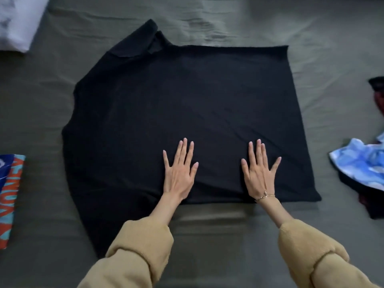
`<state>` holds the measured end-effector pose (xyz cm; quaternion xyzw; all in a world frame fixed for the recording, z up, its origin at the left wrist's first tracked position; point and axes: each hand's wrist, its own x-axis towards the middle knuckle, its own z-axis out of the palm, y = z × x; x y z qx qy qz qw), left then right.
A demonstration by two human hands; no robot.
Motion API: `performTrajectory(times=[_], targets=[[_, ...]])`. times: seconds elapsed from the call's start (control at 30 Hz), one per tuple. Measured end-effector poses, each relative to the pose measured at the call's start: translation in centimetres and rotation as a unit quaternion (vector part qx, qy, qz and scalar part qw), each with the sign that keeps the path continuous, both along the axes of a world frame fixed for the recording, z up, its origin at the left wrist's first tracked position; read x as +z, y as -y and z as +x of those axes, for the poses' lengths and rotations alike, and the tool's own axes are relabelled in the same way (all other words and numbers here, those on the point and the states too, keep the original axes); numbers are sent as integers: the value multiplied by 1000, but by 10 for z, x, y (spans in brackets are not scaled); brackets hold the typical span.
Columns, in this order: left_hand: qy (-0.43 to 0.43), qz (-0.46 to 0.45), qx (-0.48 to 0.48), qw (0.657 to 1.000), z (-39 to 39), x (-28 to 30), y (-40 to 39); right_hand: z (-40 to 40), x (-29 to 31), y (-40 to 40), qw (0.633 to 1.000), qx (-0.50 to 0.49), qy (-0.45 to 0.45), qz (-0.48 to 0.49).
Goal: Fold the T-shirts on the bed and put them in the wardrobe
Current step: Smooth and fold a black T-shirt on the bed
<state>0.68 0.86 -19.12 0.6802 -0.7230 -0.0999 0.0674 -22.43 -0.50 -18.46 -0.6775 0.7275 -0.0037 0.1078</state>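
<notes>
Fingers straight, spread wide — left hand [180, 173] and right hand [259, 173] press flat on the near edge of the black cotton T-shirt [187, 104], spread sideways on the grey-green bed sheet [228, 21]. Best smooth outward before folding. Nearby: crumpled blue-white garment [359, 163] right, folded orange-teal printed shirt [10, 196] left, white fabric [18, 19] far left — none obstructing.

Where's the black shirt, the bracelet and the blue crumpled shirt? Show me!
black shirt [187, 96]: head view, middle of the spread cloth.
bracelet [265, 196]: head view, the chain on the right wrist.
blue shirt [361, 163]: head view, middle of the crumpled heap at the right edge.
</notes>
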Motion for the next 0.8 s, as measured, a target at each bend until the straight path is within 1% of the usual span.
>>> performTrajectory(times=[0.1, 0.2, 0.33, 0.47, 0.57, 0.67, 0.73, 0.77, 0.8], targets=[[-23, 7, -45, 999, -43, -1, -1, -53, 1, -12, 997, -72, 0, 2], [-24, 7, -92, 995, -76, -1, 0, -87, 1, -28, 994, -113, 2, -8], [-12, 8, -140, 990, -113, -1, -1, -111, 7, -42, 980, -191, 13, -55], [-29, 23, -189, 981, -140, 3, 3, -120, 12, -48, 963, -254, -6, -94], [-29, 36, -271, 961, -148, 4, 1, -122, 17, -49, 963, -256, 14, -80], [-4, 24, -302, 953, -149, 2, -3, -128, 21, -47, 965, -257, 17, -47], [1, 20, -302, 953, -153, 2, -5, -130, 20, -47, 967, -244, 14, -66], [2, 19, -307, 951, -156, 4, -5, -130, 18, -47, 969, -232, -1, -82], [0, 20, -316, 949, -160, 4, -5, -129, 16, -48, 970, -219, -34, -100]])
